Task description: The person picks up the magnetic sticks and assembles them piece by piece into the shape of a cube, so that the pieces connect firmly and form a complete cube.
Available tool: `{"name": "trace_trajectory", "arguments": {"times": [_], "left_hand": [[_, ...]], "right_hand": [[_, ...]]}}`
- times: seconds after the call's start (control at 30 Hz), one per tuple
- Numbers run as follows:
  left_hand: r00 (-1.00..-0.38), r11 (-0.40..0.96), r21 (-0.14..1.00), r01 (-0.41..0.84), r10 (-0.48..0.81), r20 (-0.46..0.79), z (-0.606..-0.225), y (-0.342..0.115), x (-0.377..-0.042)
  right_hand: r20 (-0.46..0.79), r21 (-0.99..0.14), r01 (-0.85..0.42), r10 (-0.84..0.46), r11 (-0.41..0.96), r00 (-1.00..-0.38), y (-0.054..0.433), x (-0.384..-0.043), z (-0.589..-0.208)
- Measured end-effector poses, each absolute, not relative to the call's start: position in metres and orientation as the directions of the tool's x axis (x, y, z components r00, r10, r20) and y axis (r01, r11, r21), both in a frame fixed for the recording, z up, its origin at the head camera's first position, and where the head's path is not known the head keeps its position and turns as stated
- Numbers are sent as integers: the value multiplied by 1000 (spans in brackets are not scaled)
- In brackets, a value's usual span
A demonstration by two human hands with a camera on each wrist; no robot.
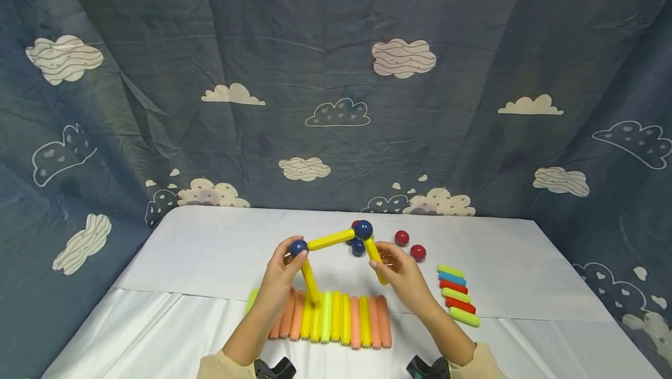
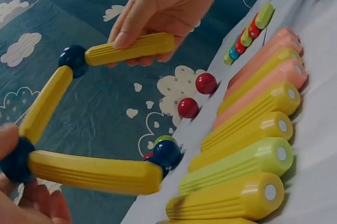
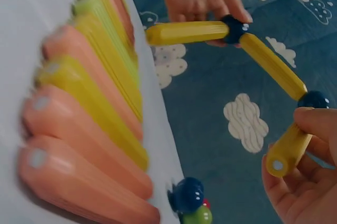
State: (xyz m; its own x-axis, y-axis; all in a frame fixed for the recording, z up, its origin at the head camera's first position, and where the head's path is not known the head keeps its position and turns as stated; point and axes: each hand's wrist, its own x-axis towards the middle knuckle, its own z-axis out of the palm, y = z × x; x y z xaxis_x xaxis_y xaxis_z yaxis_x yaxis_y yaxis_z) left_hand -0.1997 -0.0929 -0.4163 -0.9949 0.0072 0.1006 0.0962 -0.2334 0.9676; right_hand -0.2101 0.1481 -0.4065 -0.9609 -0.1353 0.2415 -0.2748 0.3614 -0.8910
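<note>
Three yellow magnetic rods and two dark blue balls form an open chain held above the table. My left hand [image 1: 280, 271] pinches the left blue ball [image 1: 298, 247] between thumb and fingers; from it one yellow rod [image 1: 311, 280] slants down toward the row of rods. Another yellow rod [image 1: 331, 239] bridges to the second blue ball [image 1: 363, 229]. Hanging from that ball is a third yellow rod [image 1: 375, 259], which my right hand [image 1: 401, 271] grips with thumb and fingers. In the right wrist view its free end shows a round silver disc.
Side by side below the hands lie several orange, yellow and green rods [image 1: 356, 323]. Shorter green, blue and red rods [image 1: 455, 288] line up at the right. Two red balls [image 1: 401, 238] and a cluster with blue balls [image 1: 358, 247] rest farther back on the white-covered table [image 1: 210, 245].
</note>
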Motion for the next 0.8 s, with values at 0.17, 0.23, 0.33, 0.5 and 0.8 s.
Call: {"name": "trace_trajectory", "arguments": {"times": [0.17, 0.23, 0.33, 0.5, 0.8], "left_hand": [[-998, -172, 983, 62, -40, 56, -420, -94, -206], [-997, -139, 988, 66, -44, 60, -421, -95, -210], [-997, -88, 993, 72, -35, 69, -423, -96, -217], [-999, 38, 999, 31, -6, 32, -429, -101, -227], [-999, 464, 886, -8, 30, -25, -438, -113, -239]], "right_hand": [[304, -866, -346, -169, 361, -938, 142, -215, -384], [336, -853, -384, -192, 353, -922, 139, -219, -376], [363, -849, -416, -212, 325, -907, 134, -230, -373], [381, -840, -442, -238, 314, -893, 130, -260, -387], [339, -803, -436, -290, 407, -895, 116, -290, -400]]}}
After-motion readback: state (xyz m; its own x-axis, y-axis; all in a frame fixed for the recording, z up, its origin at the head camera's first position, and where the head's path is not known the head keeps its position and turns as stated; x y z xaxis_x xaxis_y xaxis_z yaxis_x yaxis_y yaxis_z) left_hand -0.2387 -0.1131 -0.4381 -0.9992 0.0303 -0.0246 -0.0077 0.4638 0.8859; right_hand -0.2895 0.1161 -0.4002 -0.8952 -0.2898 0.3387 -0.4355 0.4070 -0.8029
